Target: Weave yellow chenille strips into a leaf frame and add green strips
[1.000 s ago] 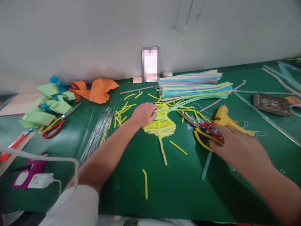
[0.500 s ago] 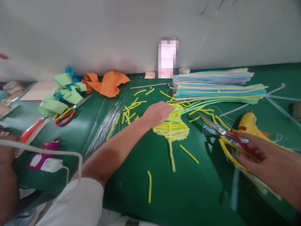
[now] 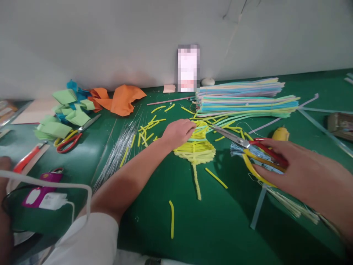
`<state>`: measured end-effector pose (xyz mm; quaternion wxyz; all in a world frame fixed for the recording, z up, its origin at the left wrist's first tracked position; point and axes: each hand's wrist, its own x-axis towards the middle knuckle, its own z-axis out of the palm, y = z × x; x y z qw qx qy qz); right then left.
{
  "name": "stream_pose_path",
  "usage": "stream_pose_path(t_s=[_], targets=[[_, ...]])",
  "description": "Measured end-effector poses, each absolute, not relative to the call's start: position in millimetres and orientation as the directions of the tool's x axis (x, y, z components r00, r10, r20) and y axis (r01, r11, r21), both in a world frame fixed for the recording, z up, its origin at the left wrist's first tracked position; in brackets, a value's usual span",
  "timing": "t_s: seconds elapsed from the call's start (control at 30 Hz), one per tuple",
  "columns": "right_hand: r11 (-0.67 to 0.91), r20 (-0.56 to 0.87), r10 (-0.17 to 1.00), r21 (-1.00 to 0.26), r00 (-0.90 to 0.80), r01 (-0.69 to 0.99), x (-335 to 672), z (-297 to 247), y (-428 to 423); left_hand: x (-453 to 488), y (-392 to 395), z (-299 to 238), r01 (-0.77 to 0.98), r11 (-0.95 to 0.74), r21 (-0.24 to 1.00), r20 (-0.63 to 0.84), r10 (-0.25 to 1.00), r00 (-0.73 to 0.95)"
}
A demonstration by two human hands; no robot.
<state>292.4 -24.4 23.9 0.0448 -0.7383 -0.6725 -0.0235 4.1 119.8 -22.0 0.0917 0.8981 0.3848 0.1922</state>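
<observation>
A yellow leaf-shaped piece made of pipe cleaners [image 3: 194, 151], with a stem pointing toward me, lies on the green table. My left hand [image 3: 179, 133] is closed at its upper left edge, fingertips pinching it; the exact grip is partly hidden. Light green pipe cleaners [image 3: 220, 126] cross the leaf and run off to the right. In my right hand [image 3: 300, 175] are scissors [image 3: 246, 143] with red and yellow handles. Their tips point left, close to the green strands beside the leaf. Short yellow pipe-cleaner pieces [image 3: 216, 178] lie scattered around.
Bundled pastel pipe cleaners [image 3: 248, 105] lie at the back, near a phone [image 3: 188, 70] against the wall. A yellow glue gun [image 3: 280, 134] is partly behind my right hand. Thin wires [image 3: 118, 151], other scissors [image 3: 70, 141], coloured paper [image 3: 125, 100] and a purple device [image 3: 49, 180] are leftward.
My right hand has brought the scissors leftward, their tips now nearer the leaf and green strands. My left hand stays on the leaf. The whole view has shifted slightly.
</observation>
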Motion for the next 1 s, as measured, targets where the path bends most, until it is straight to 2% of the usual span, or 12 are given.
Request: stream_pose_path(t_s=[0.13, 0.27, 0.5, 0.83, 1.0], targets=[[-0.067, -0.037, 0.997, -0.004, 0.066, 0.998, 273, 32, -2, 6, 119, -17, 0.701, -0.63, 0.334, 0.208, 0.775, 0.597], [-0.035, -0.001, 0.999, 0.02, 0.035, 0.999, 274, 22, 0, 8, 119, -17, 0.721, -0.6, 0.348, 0.193, 0.798, 0.571], [0.079, 0.151, 0.985, 0.033, -0.083, 0.996, 277, 7, -2, 11, 118, -18, 0.76, -0.586, 0.281, 0.208, 0.81, 0.548], [0.121, 0.149, 0.98, 0.087, -0.133, 0.989, 275, -1, 2, 13, 116, -14, 0.77, -0.591, 0.242, 0.189, 0.807, 0.56], [0.156, 0.119, 0.979, 0.101, -0.168, 0.982, 281, -4, 4, 14, 114, -10, 0.787, -0.566, 0.245, 0.124, 0.823, 0.554]])
